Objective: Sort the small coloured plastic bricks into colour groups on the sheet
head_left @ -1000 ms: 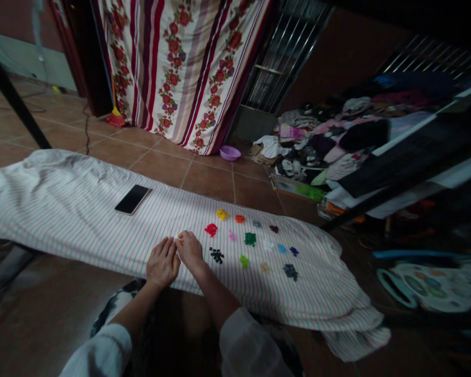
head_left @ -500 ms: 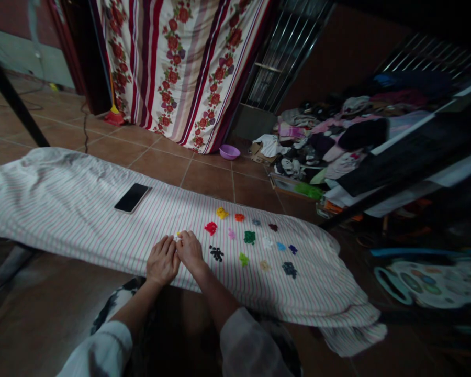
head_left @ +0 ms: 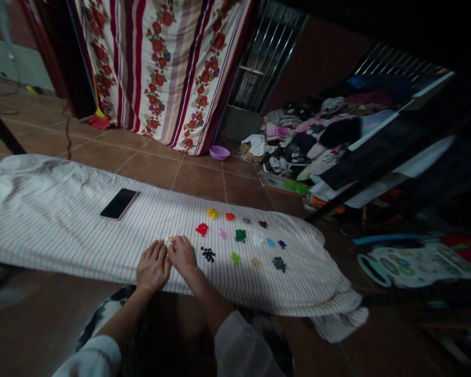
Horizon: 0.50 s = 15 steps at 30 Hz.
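Head view: small white-and-yellow piece at fingertips, above striped cloth; too tiny to tell its long axis or pointing. Right hand curled, fingertips against piece, grip hidden. Left hand flatter, fingers together, tips beside piece; can't tell if holding. Black pile near right hand.

Clear passage: bare striped cloth between the black flat phone and the hands. Obstruction: small multicoloured piles of pieces right of the hands, narrow gaps between.
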Tool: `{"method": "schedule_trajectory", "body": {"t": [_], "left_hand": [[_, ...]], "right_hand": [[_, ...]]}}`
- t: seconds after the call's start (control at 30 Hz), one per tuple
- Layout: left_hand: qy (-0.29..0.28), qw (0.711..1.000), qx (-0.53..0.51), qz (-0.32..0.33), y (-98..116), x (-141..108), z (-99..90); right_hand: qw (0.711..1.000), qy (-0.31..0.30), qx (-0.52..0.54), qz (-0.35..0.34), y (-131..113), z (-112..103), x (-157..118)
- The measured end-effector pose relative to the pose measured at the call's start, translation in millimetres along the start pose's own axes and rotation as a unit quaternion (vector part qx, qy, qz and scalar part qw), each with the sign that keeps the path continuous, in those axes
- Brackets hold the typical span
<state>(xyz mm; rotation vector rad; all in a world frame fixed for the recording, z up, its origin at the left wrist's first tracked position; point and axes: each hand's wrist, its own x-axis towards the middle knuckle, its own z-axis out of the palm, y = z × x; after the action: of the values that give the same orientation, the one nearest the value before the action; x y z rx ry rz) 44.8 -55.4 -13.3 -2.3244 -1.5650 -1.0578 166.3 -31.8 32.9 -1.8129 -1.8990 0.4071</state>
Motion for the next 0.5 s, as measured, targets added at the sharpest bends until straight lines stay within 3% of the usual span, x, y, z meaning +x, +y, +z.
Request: {"method": "schedule_trajectory", "body": {"t": [0.3,0.5], "left_hand": [[0.004,1.000,0.022,0.016,1.6,0.1,-1.1],[0.003,0.999,0.036,0.030,3.0,0.8,-2.1]], "right_hand": [[0.995,0.034,0.095,0.000,15.1,-4.5,-8.7],[0.988,0.072,0.138,-0.018,40.6,-19.4,-22.1]]}}
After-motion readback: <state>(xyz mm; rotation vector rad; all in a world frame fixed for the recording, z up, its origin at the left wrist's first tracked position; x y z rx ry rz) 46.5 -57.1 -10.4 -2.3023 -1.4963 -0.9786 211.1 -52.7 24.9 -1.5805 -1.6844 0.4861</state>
